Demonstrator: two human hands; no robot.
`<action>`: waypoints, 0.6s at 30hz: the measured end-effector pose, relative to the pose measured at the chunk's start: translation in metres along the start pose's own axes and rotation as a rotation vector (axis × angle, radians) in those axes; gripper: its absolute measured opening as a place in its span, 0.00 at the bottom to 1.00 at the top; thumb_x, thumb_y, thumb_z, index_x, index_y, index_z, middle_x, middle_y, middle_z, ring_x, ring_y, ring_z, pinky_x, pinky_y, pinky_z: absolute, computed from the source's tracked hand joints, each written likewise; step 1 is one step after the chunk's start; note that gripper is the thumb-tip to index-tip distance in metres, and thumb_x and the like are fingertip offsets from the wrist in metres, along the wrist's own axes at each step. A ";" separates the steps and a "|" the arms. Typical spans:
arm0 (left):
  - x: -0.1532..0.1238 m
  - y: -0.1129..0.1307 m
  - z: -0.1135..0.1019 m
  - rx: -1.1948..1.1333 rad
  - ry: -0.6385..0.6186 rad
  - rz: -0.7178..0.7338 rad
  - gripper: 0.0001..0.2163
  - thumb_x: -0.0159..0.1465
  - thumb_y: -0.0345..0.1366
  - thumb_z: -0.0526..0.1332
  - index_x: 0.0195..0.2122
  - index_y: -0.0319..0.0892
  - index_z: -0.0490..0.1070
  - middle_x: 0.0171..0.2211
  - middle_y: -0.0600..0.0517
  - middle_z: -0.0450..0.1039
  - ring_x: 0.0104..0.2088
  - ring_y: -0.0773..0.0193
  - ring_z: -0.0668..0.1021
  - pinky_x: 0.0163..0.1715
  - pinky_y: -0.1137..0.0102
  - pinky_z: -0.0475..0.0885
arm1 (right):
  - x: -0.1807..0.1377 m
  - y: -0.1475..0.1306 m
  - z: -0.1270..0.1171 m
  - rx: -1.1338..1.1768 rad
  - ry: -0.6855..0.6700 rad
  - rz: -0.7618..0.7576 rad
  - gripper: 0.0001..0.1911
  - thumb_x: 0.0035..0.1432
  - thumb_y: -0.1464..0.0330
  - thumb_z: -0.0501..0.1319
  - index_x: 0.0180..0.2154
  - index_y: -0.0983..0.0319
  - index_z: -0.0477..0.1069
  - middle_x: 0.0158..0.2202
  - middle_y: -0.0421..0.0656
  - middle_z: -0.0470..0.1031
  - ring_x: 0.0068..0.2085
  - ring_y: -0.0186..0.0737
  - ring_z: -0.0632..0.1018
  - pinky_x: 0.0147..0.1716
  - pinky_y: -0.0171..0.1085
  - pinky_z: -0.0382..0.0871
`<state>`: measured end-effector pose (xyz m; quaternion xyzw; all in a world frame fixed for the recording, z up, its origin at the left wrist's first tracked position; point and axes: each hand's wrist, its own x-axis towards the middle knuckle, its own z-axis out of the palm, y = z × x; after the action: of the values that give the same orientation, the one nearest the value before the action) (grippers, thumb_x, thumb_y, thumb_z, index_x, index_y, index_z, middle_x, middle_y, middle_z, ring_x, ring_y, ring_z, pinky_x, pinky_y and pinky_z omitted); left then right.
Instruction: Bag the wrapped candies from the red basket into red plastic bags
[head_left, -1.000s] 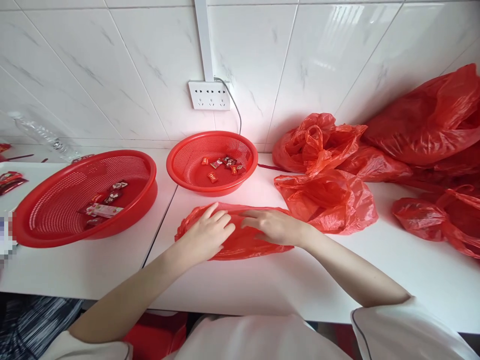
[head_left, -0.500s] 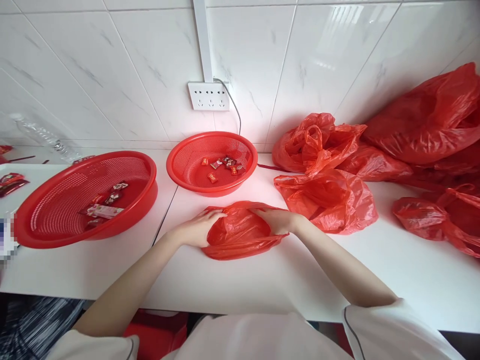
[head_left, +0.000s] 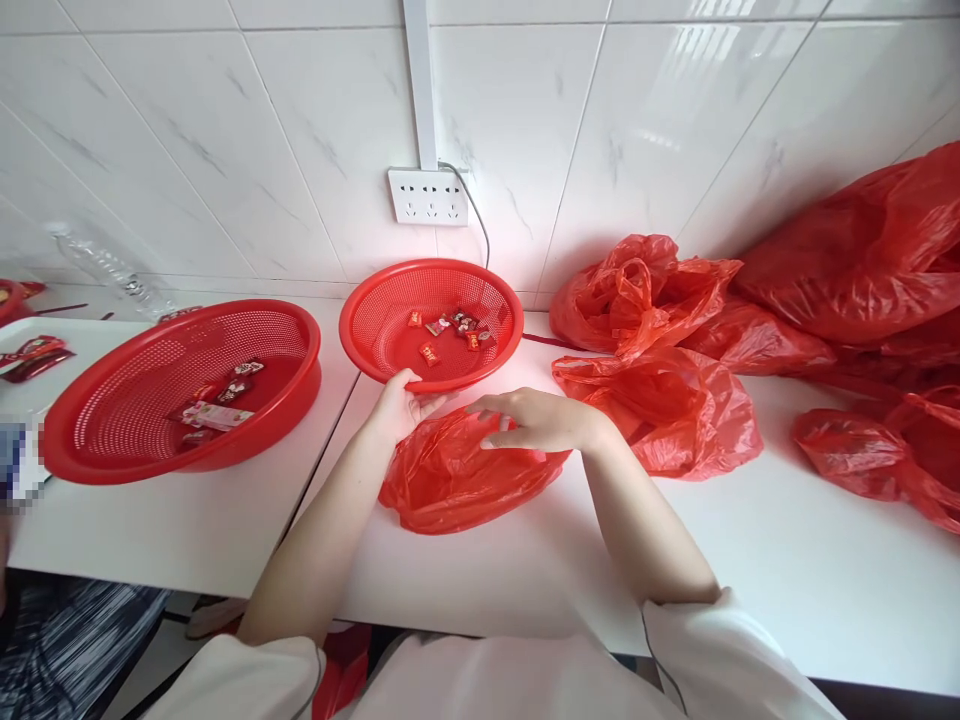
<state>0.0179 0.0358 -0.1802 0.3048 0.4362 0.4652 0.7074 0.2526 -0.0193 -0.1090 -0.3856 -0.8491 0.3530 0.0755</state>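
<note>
Left hand [head_left: 397, 405]: part open at the near edge of the small red basket [head_left: 379, 312], thumb up at the rim, fingers spread just below; whether it had a firm hold could not be told.
Right hand [head_left: 532, 420]: open above the front red bag [head_left: 465, 490], fingers loosely bent, with nothing seen in its hold; whether the fingertips brushed the film was unclear.
Small red basket: rested on the worktop [head_left: 487, 585] just behind the front red bag, with a few wrapped sweets [head_left: 429, 354] loose inside, mostly toward its right.
Front red bag: lay on the worktop before the person, mouth upward and slack.
Rim grip: the step in hand seemed to be taking hold of the basket; a sound grip called for the thumb over the rim and fingers well underneath, as a pinch at one edge could let it tip.
Loose sweets: likely to slide at any tilt, so slow, level handling suited them.
Bag mouth: the thin film probably sagged readily; the right hand was best used spreading its edge.
Second bag [head_left: 697, 420]: lay near the right forearm, which did well to stay clear and avoid dragging it.
</note>
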 end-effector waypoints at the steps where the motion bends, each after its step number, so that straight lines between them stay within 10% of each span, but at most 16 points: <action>1: 0.001 -0.003 0.002 -0.011 0.023 0.035 0.08 0.58 0.33 0.56 0.36 0.37 0.70 0.41 0.43 0.78 0.40 0.59 0.80 0.43 0.65 0.77 | -0.001 -0.003 -0.002 0.009 0.025 -0.007 0.25 0.61 0.61 0.60 0.59 0.57 0.66 0.54 0.47 0.74 0.48 0.42 0.77 0.48 0.39 0.69; 18: -0.018 -0.034 -0.012 -0.058 0.054 0.109 0.07 0.47 0.34 0.63 0.27 0.38 0.72 0.31 0.48 0.76 0.41 0.49 0.79 0.42 0.57 0.74 | 0.006 0.037 -0.008 -0.056 0.557 -0.009 0.10 0.65 0.66 0.56 0.46 0.59 0.72 0.41 0.43 0.79 0.38 0.39 0.79 0.40 0.39 0.72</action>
<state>0.0167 0.0067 -0.2079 0.2948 0.4245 0.5233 0.6775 0.2738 0.0058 -0.1280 -0.4660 -0.8068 0.2094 0.2967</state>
